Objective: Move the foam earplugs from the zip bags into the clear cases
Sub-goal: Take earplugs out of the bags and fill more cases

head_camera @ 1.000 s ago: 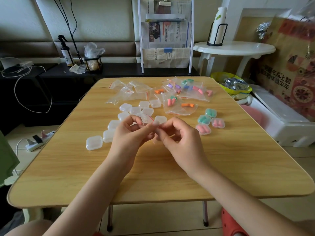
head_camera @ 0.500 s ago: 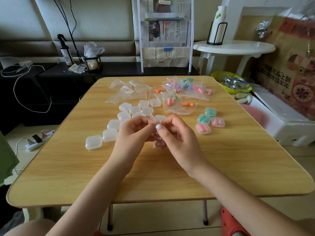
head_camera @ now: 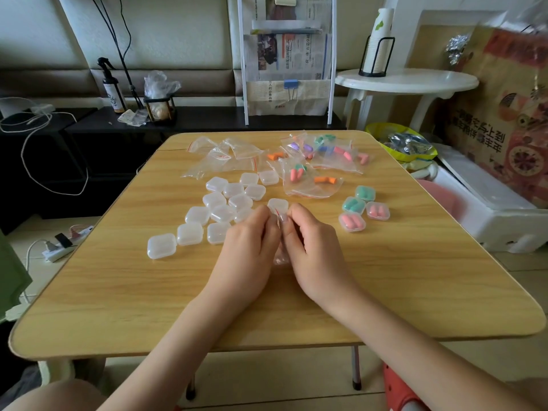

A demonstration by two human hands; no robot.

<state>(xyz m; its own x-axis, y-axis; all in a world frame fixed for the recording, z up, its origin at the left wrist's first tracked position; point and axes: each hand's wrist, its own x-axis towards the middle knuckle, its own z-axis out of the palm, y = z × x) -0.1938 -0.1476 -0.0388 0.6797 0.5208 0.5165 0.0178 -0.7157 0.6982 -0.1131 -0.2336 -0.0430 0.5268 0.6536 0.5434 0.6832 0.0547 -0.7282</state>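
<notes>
Together, the left hand point(head_camera: 250, 247) and right hand point(head_camera: 311, 241) met over the middle of the wooden bench point(head_camera: 415, 292), each pinching the top edge of one small zip bag point(head_camera: 281, 256) that hung between them; what it held could not be made out. Just beyond and left of the hands lay a cluster of closed clear cases point(head_camera: 221, 209) with nothing visible inside. To the right sat four filled cases point(head_camera: 363, 207), two with teal earplugs and two with pink. Farther back, zip bags with earplugs point(head_camera: 314, 164) lay piled, and flat emptied bags point(head_camera: 222, 158) lay to their left.
</notes>
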